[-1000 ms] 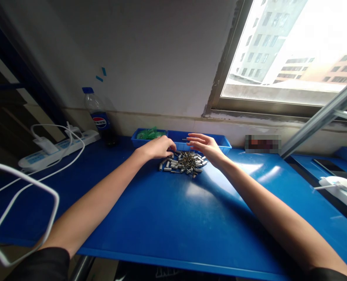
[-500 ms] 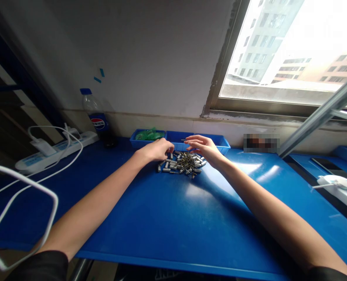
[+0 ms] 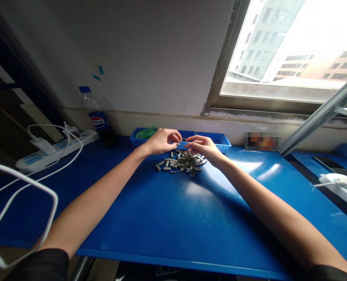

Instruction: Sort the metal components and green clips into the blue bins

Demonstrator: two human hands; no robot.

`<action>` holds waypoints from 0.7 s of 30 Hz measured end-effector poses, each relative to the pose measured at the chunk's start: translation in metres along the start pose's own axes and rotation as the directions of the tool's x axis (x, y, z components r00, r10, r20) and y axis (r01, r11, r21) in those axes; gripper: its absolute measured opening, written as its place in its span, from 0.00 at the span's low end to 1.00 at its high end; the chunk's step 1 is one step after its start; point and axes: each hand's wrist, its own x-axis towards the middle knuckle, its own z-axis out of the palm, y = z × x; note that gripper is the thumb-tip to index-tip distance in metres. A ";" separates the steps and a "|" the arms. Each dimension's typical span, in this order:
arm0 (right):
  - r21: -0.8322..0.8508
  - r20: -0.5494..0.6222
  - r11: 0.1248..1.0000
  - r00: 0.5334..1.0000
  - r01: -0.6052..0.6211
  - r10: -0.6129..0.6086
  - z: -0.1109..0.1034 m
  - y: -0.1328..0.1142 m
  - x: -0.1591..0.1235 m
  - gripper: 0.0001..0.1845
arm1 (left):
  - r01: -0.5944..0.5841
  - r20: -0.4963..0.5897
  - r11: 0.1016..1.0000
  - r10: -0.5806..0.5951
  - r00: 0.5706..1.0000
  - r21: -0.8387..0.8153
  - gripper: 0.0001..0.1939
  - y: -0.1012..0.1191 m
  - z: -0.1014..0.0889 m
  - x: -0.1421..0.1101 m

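Observation:
My left hand (image 3: 163,141) is raised over the left side of a pile of small metal parts, thumb and fingertips pinching a small metal cylinder (image 3: 177,143). Just across from it is my right hand (image 3: 203,147), its thumb and fingers drawn together; what lies between them is too small to make out. A narrow gap separates the two sets of fingertips. Below them on the blue table (image 3: 167,218) lie short silvery cylinders (image 3: 167,169) and a heap of thin, dark-and-brass pins (image 3: 188,160).
Behind the hands stands a blue divided tray (image 3: 223,142) with green plastic pieces (image 3: 145,132) in its left part. A cola bottle (image 3: 99,121), a white power strip (image 3: 59,150) and a looping white cable (image 3: 54,199) are at left. A metal bar (image 3: 314,113) slants at right.
My left hand has lifted off the parts and moved right, now with a small metal cylinder at its fingertips. My right hand has stayed nearly in place, its fingers drawing closer together.

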 end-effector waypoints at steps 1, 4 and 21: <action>0.004 0.010 1.000 1.000 -0.004 0.004 0.001 0.000 -0.001 0.16 | 0.001 -0.009 0.998 -0.002 1.000 -0.069 0.10 0.002 0.001 0.000; 0.019 0.051 1.000 0.999 -0.007 0.006 0.001 -0.001 -0.001 0.18 | 0.041 -0.004 0.973 -0.043 0.999 -0.227 0.13 0.006 0.002 0.000; 0.111 0.137 0.994 0.990 0.007 -0.022 0.002 0.003 0.000 0.21 | 0.038 -0.015 0.984 -0.041 0.999 -0.176 0.20 0.000 0.006 0.002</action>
